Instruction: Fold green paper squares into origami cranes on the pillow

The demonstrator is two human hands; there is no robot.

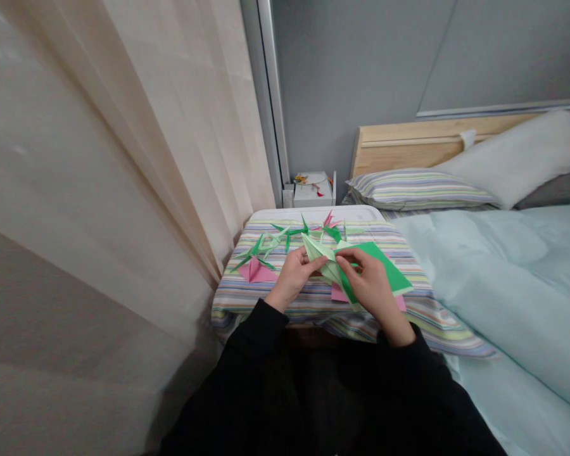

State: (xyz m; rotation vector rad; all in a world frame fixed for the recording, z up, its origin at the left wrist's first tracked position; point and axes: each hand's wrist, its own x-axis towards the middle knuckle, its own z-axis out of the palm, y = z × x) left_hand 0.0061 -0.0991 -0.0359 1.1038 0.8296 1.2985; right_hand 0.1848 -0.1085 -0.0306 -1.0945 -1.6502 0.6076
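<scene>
A partly folded piece of light green origami paper [323, 261] is held up between my two hands, above the striped cloth. My left hand [294, 271] pinches its left side with the thumb in front. My right hand [367, 276] grips its right edge between thumb and fingertips. Under and behind my right hand lie green paper sheets [390, 269], with pink paper [338, 293] showing beneath them. To the left of my left hand sits a pink folded paper piece [256, 271]. Several green folded paper shapes [295, 231] with pointed ends lie beyond my hands.
The striped cloth [237, 301] covers a small table with a white rim [313, 214]. A curtain [161, 126] hangs close on the left. The bed [494, 266] is on the right. A white nightstand [312, 196] holding small items stands behind the table.
</scene>
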